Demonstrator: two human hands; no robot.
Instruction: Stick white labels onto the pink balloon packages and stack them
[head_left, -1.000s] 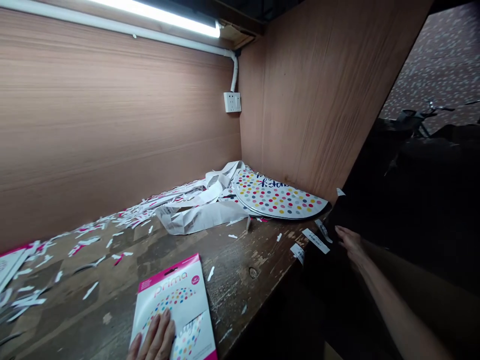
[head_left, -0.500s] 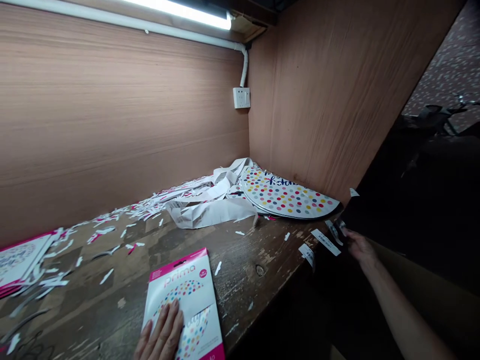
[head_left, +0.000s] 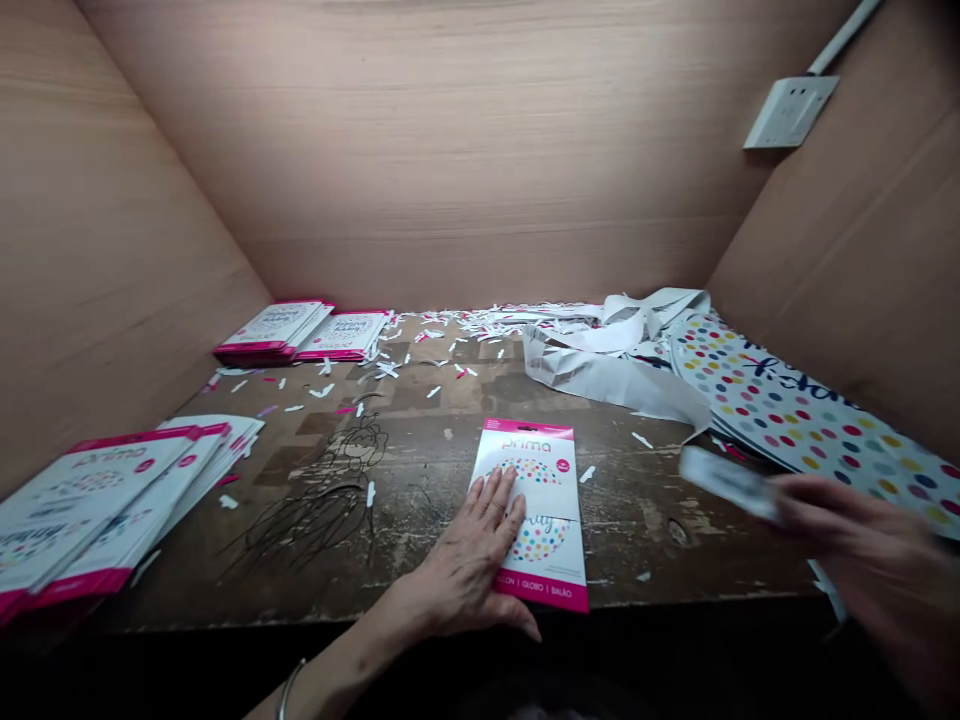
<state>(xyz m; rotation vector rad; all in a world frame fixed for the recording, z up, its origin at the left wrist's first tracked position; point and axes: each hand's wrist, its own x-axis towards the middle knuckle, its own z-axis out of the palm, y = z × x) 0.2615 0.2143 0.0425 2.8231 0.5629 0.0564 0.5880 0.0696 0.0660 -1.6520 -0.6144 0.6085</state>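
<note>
My left hand (head_left: 480, 545) lies flat with fingers stretched on a white and pink balloon packet (head_left: 551, 565), which rests face up near the table's front edge. The packet carries the word "prima" and a dotted balloon picture. On the right, my right hand (head_left: 840, 530) is smeared by motion, its fingers closed on a small white label (head_left: 727, 482). The label's print is too blurred to read. Beneath and behind that hand lie flat polka-dot foil balloons (head_left: 810, 425).
Stacked packets stand at the front left (head_left: 97, 490) and back left (head_left: 300, 330). Dark wire or string (head_left: 307, 510) lies left of centre. Crumpled white paper strip (head_left: 600, 365) and scattered scraps cover the back. Wooden panels enclose the table; a socket (head_left: 791, 112) is upper right.
My view has turned left. My right hand has come from the stickers at the table's right edge back over the table with a label. My left hand stays on the packet.
</note>
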